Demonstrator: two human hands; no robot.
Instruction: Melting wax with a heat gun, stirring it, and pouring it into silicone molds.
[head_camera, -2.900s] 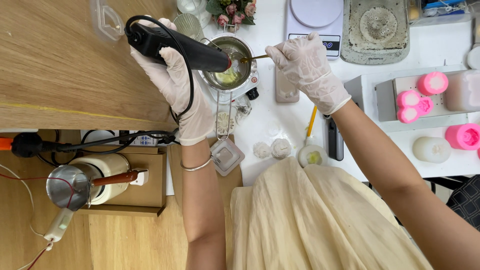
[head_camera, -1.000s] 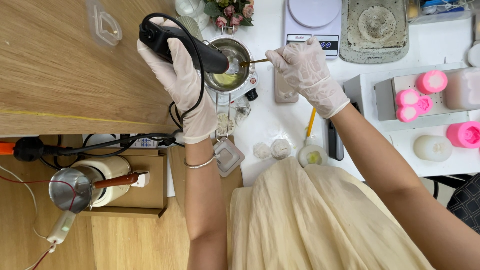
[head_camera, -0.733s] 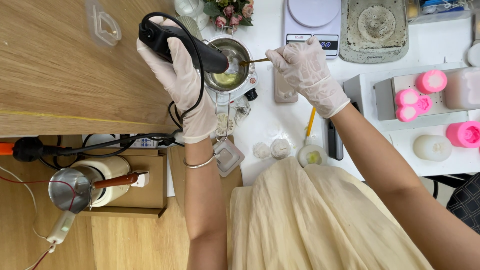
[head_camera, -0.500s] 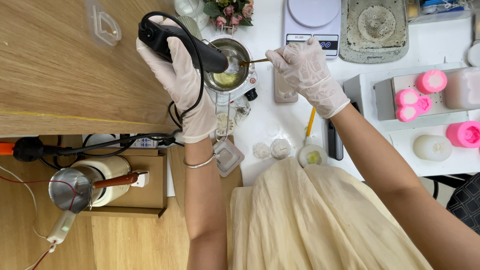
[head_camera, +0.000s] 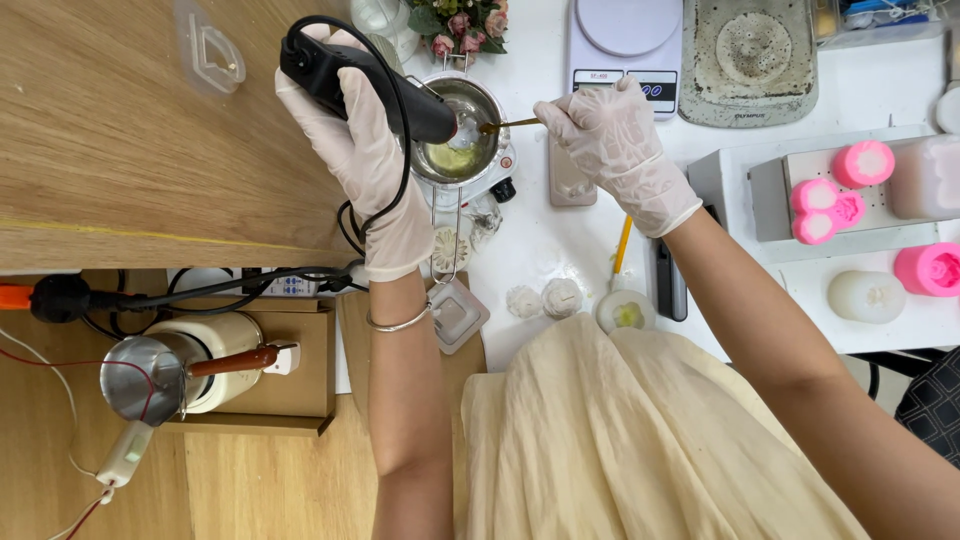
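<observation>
Gloves cover both hands: the left hand (head_camera: 365, 140) is closed round the black heat tool (head_camera: 365, 80), its nozzle aimed into the small metal pot (head_camera: 458, 130) on the white table (head_camera: 530, 240), while the right hand (head_camera: 615, 140) pinches a thin stirring stick (head_camera: 510, 125) whose tip dips into the yellowish melt. The pot looks light, rigid and probably hot, with liquid that would slosh, so it is best held by its wire handle (head_camera: 445, 235). The stick is slender and light, safest gripped at its far end.

Small dark screen (head_camera: 655, 91) on white scale (head_camera: 625, 45), table's far edge.
</observation>
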